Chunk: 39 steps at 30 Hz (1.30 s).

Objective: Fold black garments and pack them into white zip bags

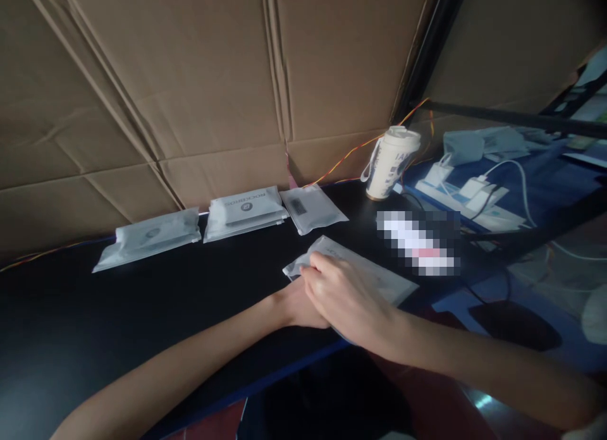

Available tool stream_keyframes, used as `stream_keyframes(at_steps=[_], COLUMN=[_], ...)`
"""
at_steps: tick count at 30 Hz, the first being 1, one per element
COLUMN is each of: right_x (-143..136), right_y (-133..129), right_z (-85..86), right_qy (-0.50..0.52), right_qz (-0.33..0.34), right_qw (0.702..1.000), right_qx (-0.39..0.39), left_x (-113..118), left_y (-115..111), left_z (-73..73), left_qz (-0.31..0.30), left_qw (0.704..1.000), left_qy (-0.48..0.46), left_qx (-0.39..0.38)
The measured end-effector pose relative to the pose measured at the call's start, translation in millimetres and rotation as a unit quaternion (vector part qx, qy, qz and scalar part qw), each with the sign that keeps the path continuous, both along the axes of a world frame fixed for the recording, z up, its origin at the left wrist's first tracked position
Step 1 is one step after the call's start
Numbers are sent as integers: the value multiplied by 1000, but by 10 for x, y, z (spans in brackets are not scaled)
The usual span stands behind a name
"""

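Observation:
A frosted zip bag (379,272) lies at the front edge of the black table, with dark print faintly showing on it. My right hand (339,291) is closed over the bag's left end, its fingers curled in a pinch at the zip edge. Beneath and left of it, my left hand (301,304) reaches in at the same end; its fingers are hidden behind the right hand, so their grip does not show. The two hands cross, right over left.
Along the cardboard wall (213,79) lie a filled zip bag (152,233), a printed white pouch (246,209) and a flatter pouch (315,207). A paper cup (391,165) stands behind. Chargers and cables on a power strip (478,203) are at right, past a blurred-out patch.

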State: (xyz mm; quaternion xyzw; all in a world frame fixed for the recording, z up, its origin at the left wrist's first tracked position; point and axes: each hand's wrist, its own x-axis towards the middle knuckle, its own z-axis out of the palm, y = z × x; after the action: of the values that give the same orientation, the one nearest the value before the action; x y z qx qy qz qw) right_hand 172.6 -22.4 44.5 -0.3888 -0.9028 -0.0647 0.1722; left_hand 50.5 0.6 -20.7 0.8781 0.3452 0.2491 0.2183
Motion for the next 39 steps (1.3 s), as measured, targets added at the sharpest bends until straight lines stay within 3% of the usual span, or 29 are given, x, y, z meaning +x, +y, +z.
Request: stream_keyframes(at_steps=[3, 5, 7, 10, 13, 16, 18, 22, 28, 34, 39], right_x=[16, 15, 2, -49, -144, -252, -297, -316, -385, -400, -371], right_y=[54, 99, 148, 209, 234, 262, 328, 621, 1052, 1155, 1161], right_z=[88, 147, 192, 235, 263, 279, 276, 174, -166, -324, -377], right_qy=[-33, -51, -44, -6, 20, 48, 61, 73, 106, 115, 220], right_qz=[3, -23, -73, -120, -94, -53, -24, 33, 21, -3, 38], right_qw=[999, 998, 996, 992, 991, 988, 980, 952, 974, 967, 942], right_qx=[-14, -24, -30, -45, -88, -137, -188, -294, -198, -228, -253], left_x=[-7, -89, -237, -522, -752, -861, -891, -933, -974, -960, -1015], left_y=[33, 34, 20, -14, -38, -15, 28, 134, 259, 392, 473], left_z=[70, 127, 182, 250, 274, 235, 192, 151, 175, 158, 235], left_qz=[-96, -128, -115, -36, 87, 216, 263, 279, 288, 288, 265], left_qw=[994, 986, 981, 985, 992, 976, 964, 946, 909, 885, 828], left_qy=[51, 90, 107, 67, 18, -19, -50, -121, -177, -204, -259], left_qx=[19, 58, 118, 154, 90, 34, 3, -114, -243, -303, -421])
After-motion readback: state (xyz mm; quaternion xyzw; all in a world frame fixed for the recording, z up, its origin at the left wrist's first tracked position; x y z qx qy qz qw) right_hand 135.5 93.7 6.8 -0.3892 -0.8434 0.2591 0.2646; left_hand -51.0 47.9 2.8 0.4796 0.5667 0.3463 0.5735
